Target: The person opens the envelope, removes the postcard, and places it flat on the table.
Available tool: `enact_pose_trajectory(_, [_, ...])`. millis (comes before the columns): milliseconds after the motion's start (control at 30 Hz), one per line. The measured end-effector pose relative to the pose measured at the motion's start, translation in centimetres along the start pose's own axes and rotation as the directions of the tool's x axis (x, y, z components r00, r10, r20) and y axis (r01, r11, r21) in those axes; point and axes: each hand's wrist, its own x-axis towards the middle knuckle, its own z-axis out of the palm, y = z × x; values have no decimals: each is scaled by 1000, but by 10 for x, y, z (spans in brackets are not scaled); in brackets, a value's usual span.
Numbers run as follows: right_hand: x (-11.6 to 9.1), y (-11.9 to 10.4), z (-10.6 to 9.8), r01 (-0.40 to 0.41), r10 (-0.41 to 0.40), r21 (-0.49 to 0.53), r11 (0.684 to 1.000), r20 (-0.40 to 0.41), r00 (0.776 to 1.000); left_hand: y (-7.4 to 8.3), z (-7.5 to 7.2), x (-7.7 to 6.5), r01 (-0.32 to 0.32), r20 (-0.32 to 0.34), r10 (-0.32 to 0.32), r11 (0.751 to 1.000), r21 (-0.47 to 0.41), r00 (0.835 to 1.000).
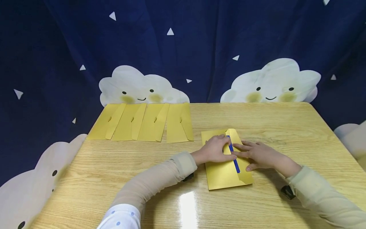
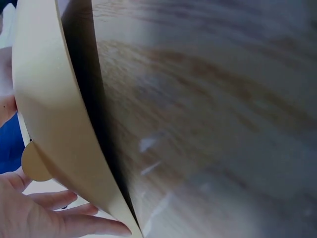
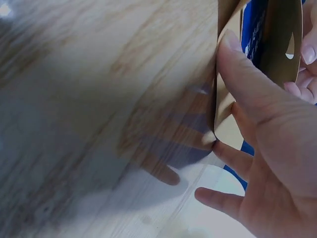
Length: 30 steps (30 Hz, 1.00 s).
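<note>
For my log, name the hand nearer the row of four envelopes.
Left: the left hand is to the right of the row of four envelopes; the right hand lies farther right.

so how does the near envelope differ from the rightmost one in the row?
- Near envelope: flap open, blue piece showing. Row envelope: flap folded over, no blue visible.
- Near envelope: left hand and right hand on it. Row envelope: untouched.
- Near envelope lies apart; row envelope ends a line of four.

Shared: both gold, flap on the right side in the head view.
</note>
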Motion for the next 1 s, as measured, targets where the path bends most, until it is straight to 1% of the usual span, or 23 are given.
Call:
enact_pose_trajectory(67, [0,1,0,9,-9,29,1000,-3,1000,-1,1,0,-7,-7,7,1000,1,1000])
enact_pose_trajectory(233, [-2,2,3,30,-27,154,988,-23,999,-1,1,-1,-12,-12,12,1000,-3,1000])
enact_pose_trajectory(333, [-3,2,5,4,1,200,980,-24,1000,0,1,-1,-10,-10,10,1000,-11,1000])
enact_pose_trajectory(400, [-3,1,6,-31,36,213,977,-22,999,0,2,-1,-3,-7,3,1000,-13,1000])
enact_pose_trajectory(533, [-3,-2,8,-72,85,221,973,-50,995,0,2,0,23,5,-23,999,-24,1000])
enact_pose_trajectory(667, [-5,-4,10,-75,93,190,979,-85,992,1,2,0,52,17,-52,998,-44,999])
enact_pose_trajectory(833, [-9,-3,12,-86,101,154,984,-89,991,1,2,1,69,29,-68,997,-47,997])
enact_pose_trajectory(1000, [-13,-1,13,-70,87,147,987,-112,990,1,1,1,86,40,-84,995,-49,996])
